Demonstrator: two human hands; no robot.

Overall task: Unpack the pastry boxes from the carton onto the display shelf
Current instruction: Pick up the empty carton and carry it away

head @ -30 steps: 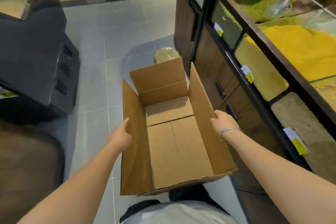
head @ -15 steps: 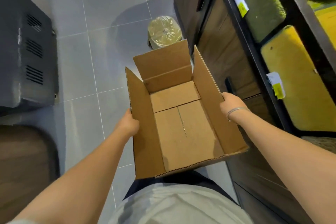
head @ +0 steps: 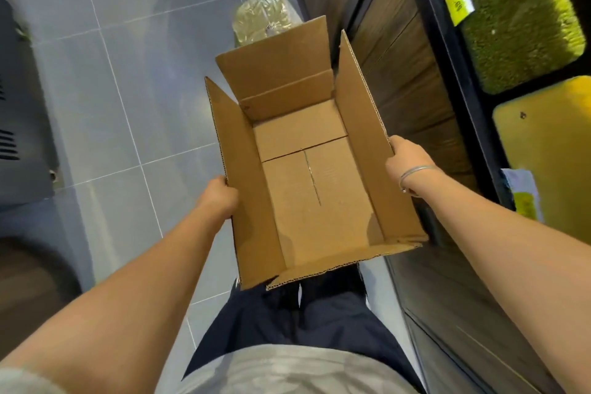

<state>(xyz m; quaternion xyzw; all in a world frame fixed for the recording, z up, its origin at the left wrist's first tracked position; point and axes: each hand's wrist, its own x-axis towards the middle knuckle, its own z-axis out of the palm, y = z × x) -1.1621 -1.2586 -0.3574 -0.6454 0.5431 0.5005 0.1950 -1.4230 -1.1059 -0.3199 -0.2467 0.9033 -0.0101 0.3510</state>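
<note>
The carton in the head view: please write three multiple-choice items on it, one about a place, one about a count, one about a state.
1. Where does the left hand hold the carton?
A) far flap B) left side C) underside
2. How many things lie inside it?
A) two B) four C) none
3. Its top flaps are:
A) open B) taped shut C) torn off

Answers: 1 B, the hand grips that side's upper edge; 2 C, only the bare cardboard floor shows; 3 A, the flaps stand up and the inside is in view.

The carton [head: 307,176] sat mid-frame between both hands, a wrapped bundle [head: 263,17] behind it, the counter [head: 415,80] right.
</note>
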